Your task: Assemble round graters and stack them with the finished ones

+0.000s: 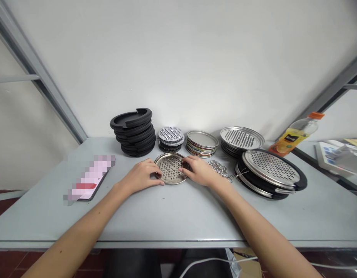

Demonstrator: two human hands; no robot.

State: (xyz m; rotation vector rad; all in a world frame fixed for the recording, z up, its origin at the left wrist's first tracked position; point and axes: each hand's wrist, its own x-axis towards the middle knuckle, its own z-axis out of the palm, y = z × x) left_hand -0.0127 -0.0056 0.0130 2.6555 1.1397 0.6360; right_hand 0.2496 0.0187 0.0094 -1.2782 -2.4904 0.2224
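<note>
A round metal grater disc [170, 170] with a raised rim lies on the grey table, its perforated face up. My left hand [143, 175] holds its left edge, fingers curled at the rim and thumb low beside it. At the opposite edge, my right hand [197, 170] grips the rim, its thumb reaching over the perforated face. Just behind the disc stands a stack of small grater plates [171, 136]. Right of that is a stack of plain-topped discs [203, 139].
Black rings [134, 133] are stacked at back left, near a phone [93, 179]. Right of my hands are metal rings [220, 169], large grater plates [242, 138], a black-rimmed grater stack [271, 168] and an orange-capped bottle [294, 137]. The table's front edge [172, 244] is near.
</note>
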